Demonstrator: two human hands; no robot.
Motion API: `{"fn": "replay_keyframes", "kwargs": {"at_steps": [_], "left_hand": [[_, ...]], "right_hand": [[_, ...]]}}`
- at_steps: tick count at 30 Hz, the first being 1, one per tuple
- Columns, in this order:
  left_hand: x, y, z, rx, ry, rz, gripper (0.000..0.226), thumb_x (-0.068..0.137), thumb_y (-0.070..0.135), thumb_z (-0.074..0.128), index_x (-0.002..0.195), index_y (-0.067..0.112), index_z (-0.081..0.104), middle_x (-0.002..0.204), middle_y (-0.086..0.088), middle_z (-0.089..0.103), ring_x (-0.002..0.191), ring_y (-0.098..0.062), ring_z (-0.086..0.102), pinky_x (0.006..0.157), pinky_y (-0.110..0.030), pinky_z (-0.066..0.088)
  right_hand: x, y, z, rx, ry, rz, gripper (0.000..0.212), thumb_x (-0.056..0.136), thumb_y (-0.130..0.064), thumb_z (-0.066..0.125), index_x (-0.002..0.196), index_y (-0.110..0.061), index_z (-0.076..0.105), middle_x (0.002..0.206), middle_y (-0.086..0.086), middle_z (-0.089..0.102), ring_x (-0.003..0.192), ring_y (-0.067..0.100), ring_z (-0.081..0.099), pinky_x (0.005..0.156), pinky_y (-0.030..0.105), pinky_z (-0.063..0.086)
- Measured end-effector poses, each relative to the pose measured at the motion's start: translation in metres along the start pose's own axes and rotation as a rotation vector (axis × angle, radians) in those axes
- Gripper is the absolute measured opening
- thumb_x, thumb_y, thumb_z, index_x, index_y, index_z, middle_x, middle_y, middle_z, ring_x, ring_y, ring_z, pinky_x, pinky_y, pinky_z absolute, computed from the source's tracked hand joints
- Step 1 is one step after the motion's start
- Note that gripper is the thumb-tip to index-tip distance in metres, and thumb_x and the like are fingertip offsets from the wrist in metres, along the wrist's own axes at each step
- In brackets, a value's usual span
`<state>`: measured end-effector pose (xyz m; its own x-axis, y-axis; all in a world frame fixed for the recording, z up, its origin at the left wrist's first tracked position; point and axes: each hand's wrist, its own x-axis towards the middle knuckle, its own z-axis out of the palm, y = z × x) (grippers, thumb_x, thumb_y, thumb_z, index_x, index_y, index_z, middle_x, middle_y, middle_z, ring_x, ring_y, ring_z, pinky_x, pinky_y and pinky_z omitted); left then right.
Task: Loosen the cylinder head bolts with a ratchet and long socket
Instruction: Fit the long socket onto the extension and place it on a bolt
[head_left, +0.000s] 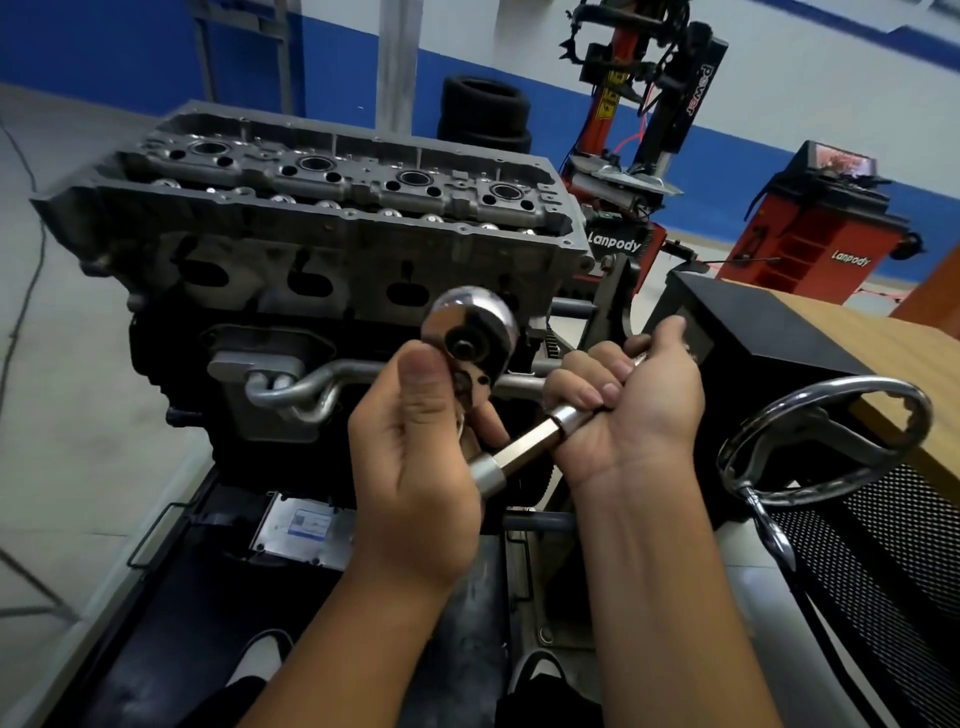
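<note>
A chrome ratchet (470, 332) is held up in front of the engine, its round head facing me. My left hand (415, 462) pinches the ratchet head between thumb and fingers. My right hand (631, 400) grips a long silver socket or extension (524, 452) that runs diagonally down-left between the hands. The grey cylinder head (332, 192) sits on top of the black engine block (244, 415), behind and above both hands. Its bolt holes lie along the top face, apart from the tools.
A chrome hand wheel (826, 441) on the engine stand sits to the right. Behind it are a black box (753, 332) and a wooden table (857, 332). Red workshop machines (815, 228) and stacked tyres (485, 114) stand farther back.
</note>
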<state>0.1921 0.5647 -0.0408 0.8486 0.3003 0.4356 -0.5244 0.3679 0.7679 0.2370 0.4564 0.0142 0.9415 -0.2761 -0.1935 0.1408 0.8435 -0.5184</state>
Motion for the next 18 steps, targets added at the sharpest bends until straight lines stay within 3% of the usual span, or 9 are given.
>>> {"fn": "replay_keyframes", "kwargs": {"at_steps": [4, 8, 13, 15, 18], "left_hand": [[0.002, 0.002, 0.001, -0.036, 0.023, -0.081, 0.069, 0.093, 0.067, 0.041, 0.08, 0.001, 0.057, 0.078, -0.036, 0.052, 0.05, -0.015, 0.052, 0.045, -0.02, 0.043], [0.003, 0.0, 0.001, -0.028, 0.021, -0.14, 0.066, 0.098, 0.066, 0.044, 0.073, 0.007, 0.055, 0.073, -0.037, 0.055, 0.042, -0.02, 0.048, 0.037, -0.026, 0.038], [0.001, 0.0, 0.006, -0.088, 0.033, -0.321, 0.059, 0.087, 0.078, 0.052, 0.064, 0.025, 0.06, 0.061, -0.016, 0.066, 0.035, -0.024, 0.045, 0.037, -0.021, 0.035], [0.001, -0.002, 0.005, -0.085, -0.006, -0.415, 0.05, 0.086, 0.072, 0.06, 0.063, 0.027, 0.062, 0.059, -0.009, 0.062, 0.036, -0.019, 0.044, 0.036, -0.02, 0.034], [-0.001, -0.004, 0.002, -0.063, -0.187, -0.575, 0.023, 0.077, 0.042, 0.082, 0.076, 0.025, 0.066, 0.062, -0.011, 0.063, 0.033, -0.011, 0.038, 0.034, -0.016, 0.03]], "right_hand": [[0.001, 0.002, -0.001, 0.012, -0.025, 0.013, 0.045, 0.104, -0.06, 0.045, 0.078, -0.024, 0.042, 0.054, -0.009, 0.023, 0.036, 0.005, 0.019, 0.031, 0.016, 0.02], [0.003, 0.006, -0.006, 0.075, -0.07, 0.028, 0.048, 0.105, -0.059, 0.044, 0.074, -0.022, 0.043, 0.052, -0.009, 0.024, 0.035, 0.004, 0.02, 0.03, 0.015, 0.02], [0.005, 0.003, -0.009, 0.156, -0.185, 0.059, 0.048, 0.106, -0.058, 0.043, 0.074, -0.023, 0.044, 0.051, -0.01, 0.024, 0.033, 0.003, 0.02, 0.028, 0.016, 0.02], [0.005, 0.003, -0.012, 0.145, -0.227, 0.062, 0.047, 0.107, -0.056, 0.042, 0.074, -0.023, 0.044, 0.049, -0.01, 0.023, 0.033, 0.003, 0.02, 0.027, 0.016, 0.019], [0.006, 0.001, -0.015, 0.128, -0.239, 0.061, 0.047, 0.108, -0.055, 0.04, 0.073, -0.023, 0.044, 0.048, -0.009, 0.024, 0.032, 0.003, 0.02, 0.028, 0.016, 0.018]]}}
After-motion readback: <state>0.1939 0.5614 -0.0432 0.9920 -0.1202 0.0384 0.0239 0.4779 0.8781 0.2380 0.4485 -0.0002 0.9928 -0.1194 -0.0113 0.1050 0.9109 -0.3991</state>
